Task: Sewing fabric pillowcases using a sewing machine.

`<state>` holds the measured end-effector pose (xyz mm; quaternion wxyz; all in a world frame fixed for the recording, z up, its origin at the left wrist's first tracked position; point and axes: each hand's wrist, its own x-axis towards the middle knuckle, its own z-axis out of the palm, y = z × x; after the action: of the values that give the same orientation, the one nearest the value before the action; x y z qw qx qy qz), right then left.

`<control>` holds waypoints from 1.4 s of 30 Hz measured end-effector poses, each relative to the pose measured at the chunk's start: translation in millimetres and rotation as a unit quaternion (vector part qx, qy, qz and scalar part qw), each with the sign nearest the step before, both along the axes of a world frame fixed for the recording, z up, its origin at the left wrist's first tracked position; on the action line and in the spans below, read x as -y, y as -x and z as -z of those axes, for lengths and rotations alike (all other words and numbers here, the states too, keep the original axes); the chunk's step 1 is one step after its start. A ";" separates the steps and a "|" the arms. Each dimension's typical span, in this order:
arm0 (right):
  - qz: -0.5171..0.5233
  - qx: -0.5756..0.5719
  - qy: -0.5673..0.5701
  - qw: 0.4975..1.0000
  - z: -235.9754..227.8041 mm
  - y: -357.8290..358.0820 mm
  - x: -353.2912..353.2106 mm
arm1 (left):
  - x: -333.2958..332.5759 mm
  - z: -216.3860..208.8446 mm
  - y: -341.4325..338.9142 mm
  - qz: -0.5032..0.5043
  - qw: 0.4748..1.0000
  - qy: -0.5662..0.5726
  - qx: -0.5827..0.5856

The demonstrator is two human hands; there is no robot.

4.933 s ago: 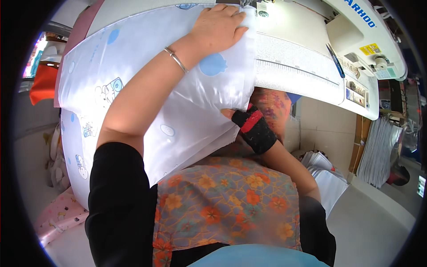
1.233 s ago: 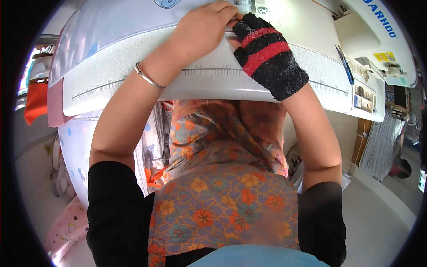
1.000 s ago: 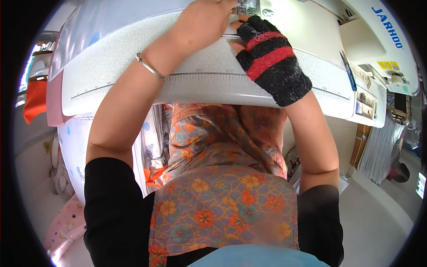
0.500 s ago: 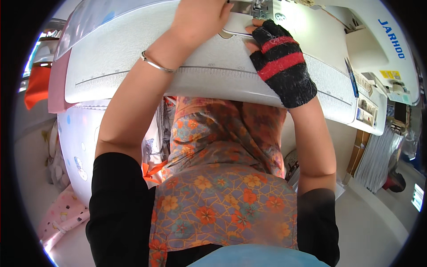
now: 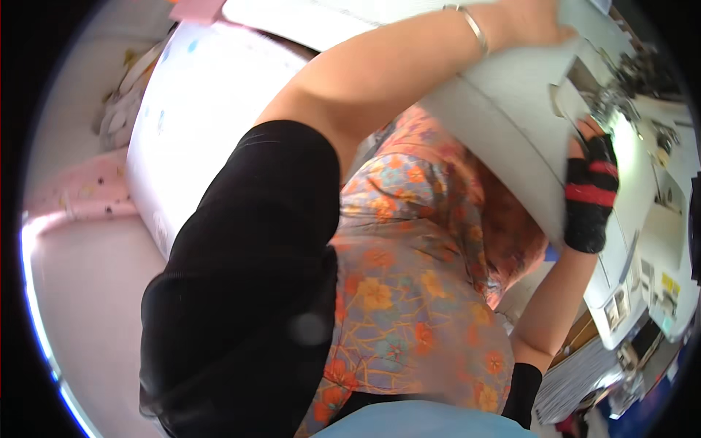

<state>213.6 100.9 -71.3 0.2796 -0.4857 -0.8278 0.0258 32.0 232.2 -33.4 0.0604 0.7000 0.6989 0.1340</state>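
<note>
My right hand [image 5: 590, 191], in a black fingerless glove with red stripes, rests on the white bed of a sewing machine [image 5: 504, 120]. Its bare fingertips point toward the lit presser foot and needle area [image 5: 610, 106]. They look stretched out, somewhat blurred, and nothing shows in them. My left hand [image 5: 531, 20] reaches over the machine bed at the top edge. Its thumb side shows, but the other fingers are blurred or out of the picture. A silver bangle [image 5: 471, 28] circles the left wrist.
A floral apron [image 5: 409, 321] covers my lap, close below the bed's edge. White spotted material [image 5: 204, 109] hangs at the left, with pink printed fabric [image 5: 87, 186] beyond it. A blue-grey slim tool [image 5: 629, 257] lies on the machine's right part. Stacked white sheets [image 5: 577, 379] stand lower right.
The whole view has swung, so the machine now lies toward the upper right and appears tilted. My left arm reaches further across. The right hand stays by the needle area.
</note>
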 end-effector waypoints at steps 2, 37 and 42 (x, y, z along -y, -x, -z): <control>-0.005 0.032 0.022 0.999 4.1 -0.6 -3.4 | 72.7 40.0 68.9 0.264 0.901 -0.241 0.245; 0.000 0.060 0.018 0.998 14.5 -19.6 -18.5 | 261.5 184.1 370.4 -0.094 0.987 -0.044 -0.125; -0.002 0.056 0.015 0.998 15.0 -22.1 -19.1 | 248.9 176.6 381.4 -0.087 0.989 -0.014 -0.116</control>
<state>235.7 120.0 -86.3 0.2251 -0.4893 -0.8425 0.0113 -349.4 -16.6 -210.1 -0.0431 0.6479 0.7576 0.0666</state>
